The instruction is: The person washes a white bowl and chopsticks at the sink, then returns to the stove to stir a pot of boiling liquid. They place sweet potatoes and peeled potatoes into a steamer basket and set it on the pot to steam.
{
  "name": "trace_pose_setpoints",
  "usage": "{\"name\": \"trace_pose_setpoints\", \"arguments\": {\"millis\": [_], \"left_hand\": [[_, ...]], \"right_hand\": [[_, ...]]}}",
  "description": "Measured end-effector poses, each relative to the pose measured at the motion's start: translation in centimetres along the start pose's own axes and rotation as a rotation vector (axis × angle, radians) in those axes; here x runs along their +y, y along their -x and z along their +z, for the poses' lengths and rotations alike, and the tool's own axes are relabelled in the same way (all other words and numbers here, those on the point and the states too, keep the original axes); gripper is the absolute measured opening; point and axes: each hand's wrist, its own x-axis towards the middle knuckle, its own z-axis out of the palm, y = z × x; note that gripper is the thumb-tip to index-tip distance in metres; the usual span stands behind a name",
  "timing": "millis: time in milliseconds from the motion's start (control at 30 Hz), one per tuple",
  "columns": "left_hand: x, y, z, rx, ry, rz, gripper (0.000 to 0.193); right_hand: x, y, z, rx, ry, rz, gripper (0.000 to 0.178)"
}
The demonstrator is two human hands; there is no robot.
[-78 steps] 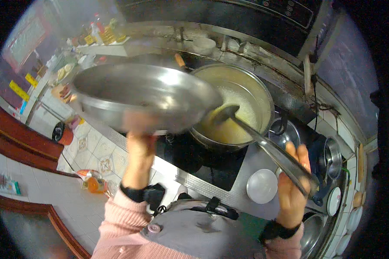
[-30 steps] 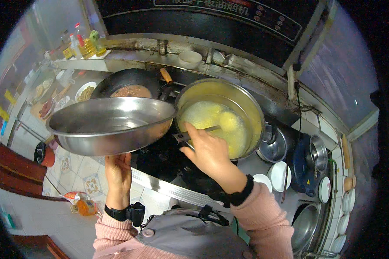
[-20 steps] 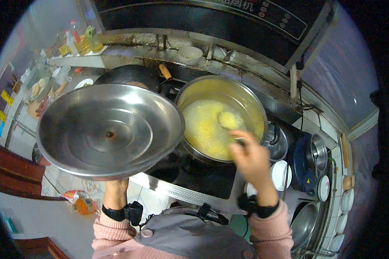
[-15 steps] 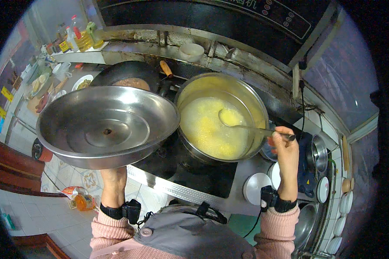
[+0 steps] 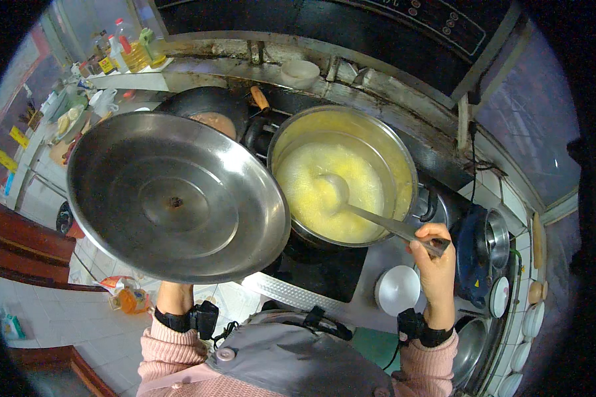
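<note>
Stainless steel on the left: a wide, round, silvery domed lid (image 5: 179,198), held up tilted, hollow side toward the camera, w/ the left hand (image 5: 175,298) under it. Fingers there are behind the metal, so can't tell how far open they are or what they've got, prob a knob imo. Looks stiff and thin, so not super heavy, but wide enough to tip; I'd grab dead centre underneath b/c the rim could be wet and slick. Past it, partly hidden, a round black wok (image 5: 192,100) w/ brownish food. Next, a deep silvery steel pot (image 5: 363,129) w/ black side handles, on the black glass cooktop (image 5: 338,274), partly full of foamy yellow liquid (image 5: 359,185). Prob heavy, sloshy and hot, so side handles only. Can't tell if the lid's edge touches it. The long-handled grey metal ladle (image 5: 381,221) has its bowl down in the liquid and its handle slanting over the pot's right rim. Rigid, prob front-heavy loaded, so hold the far end tbh. Small round white bowl (image 5: 398,291) near the pot: smooth, maybe breakable, cup the sides. Last, right hand (image 5: 437,268): fingers curled snug round the ladle's end, nothing else in there afaict.
</note>
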Motion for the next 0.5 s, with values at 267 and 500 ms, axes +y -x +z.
{"name": "trace_pose_setpoints", "arguments": {"millis": [267,500], "left_hand": [[0.4,1.9,-1.3,-0.035,0.007,-0.073,0.043],[1.1,2.8,-2.1,-0.055,0.022,-0.133,0.042]], "right_hand": [[-0.5,1.0,-1.0,0.054,0.174,-0.128,0.018],[-0.8,0.9,-1.7,0.018,0.35,-0.129,0.02]]}}
